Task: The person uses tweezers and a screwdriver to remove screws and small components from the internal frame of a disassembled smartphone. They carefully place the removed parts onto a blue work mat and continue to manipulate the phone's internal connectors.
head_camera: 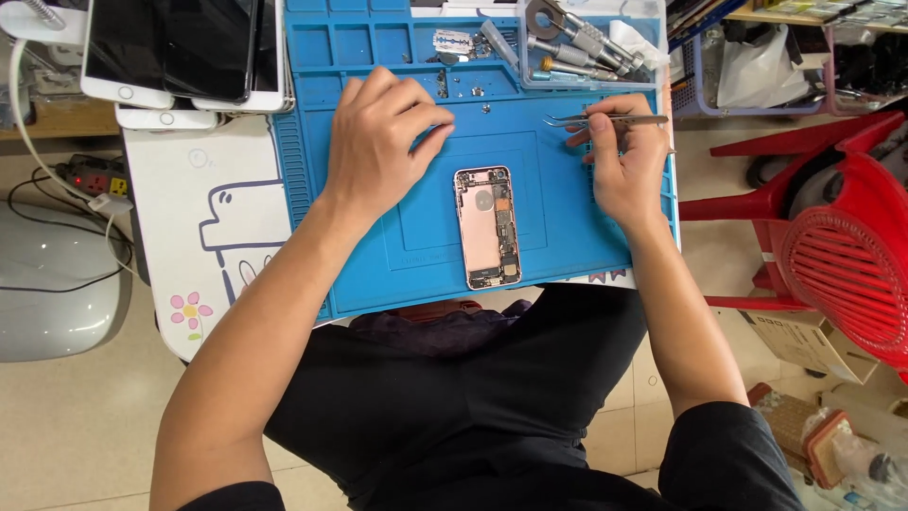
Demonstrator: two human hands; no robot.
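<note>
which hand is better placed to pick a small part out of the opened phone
Right, probably. The right hand already holds the tweezers; the left hand rests curled and empty-looking on the blue mat beside the opened phone.

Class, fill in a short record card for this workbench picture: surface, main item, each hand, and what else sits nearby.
Surface: blue work mat on a small white table
Main item: opened phone, insides showing, lying flat mid-mat
Left hand: curled, resting on the mat above the phone, holding nothing visible
Right hand: holding metal tweezers, tips pointing left
Nearby: screwdrivers in a clear tray, stacked phones, red plastic chair
</note>
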